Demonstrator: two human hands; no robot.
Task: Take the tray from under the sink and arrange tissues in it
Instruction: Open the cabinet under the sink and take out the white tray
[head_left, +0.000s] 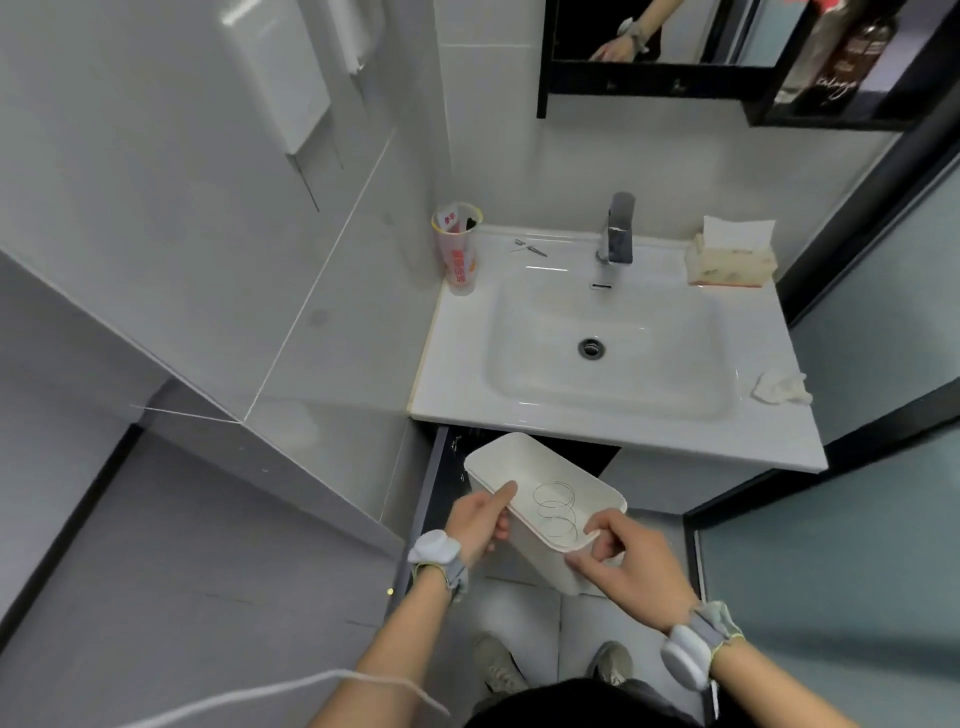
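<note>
I hold a white rectangular plastic tray (524, 457) in the air just below the sink's front edge, in front of the dark open cabinet. A thin wire coil (555, 508) lies inside it. My left hand (480, 519) grips the tray's left long side, thumb on the rim. My right hand (623, 558) grips the near right corner. A tissue pack (731, 264) with one sheet sticking up stands at the sink's back right corner. A crumpled tissue (779, 387) lies on the sink's right rim.
The white sink (452, 384) has a chrome faucet (618, 228) at the back and a plastic cup (458, 249) at its back left corner. An open cabinet door (423, 514) hangs left of the tray. Tiled wall to the left, glass partition to the right.
</note>
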